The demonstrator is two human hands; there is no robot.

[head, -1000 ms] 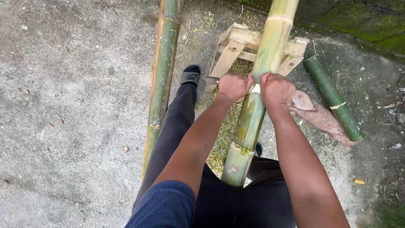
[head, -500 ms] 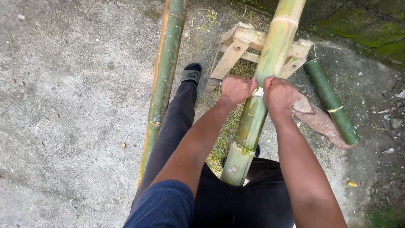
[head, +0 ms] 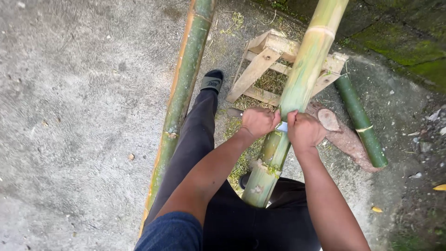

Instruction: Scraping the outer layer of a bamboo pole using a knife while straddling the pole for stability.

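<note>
Hands: left hand (head: 258, 122) and right hand (head: 304, 130) clenched on a blade's two ends across thick green-yellow bamboo pole (head: 297, 88)
Support: pale wooden trestle (head: 260, 60), far end
Progress: near stretch scraped yellowish, far stretch green

Long green bamboo pole (head: 179, 104) lying on grey concrete ground (head: 69, 93) left of centre, shorter dark green bamboo piece (head: 360, 121) at right, reddish log (head: 346, 139) beside it, mossy wall (head: 404, 37) upper right, yellow leaf (head: 439, 187) at right edge

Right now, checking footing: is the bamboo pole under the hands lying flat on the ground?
No, the bamboo pole rests propped on a wooden stand.
</note>
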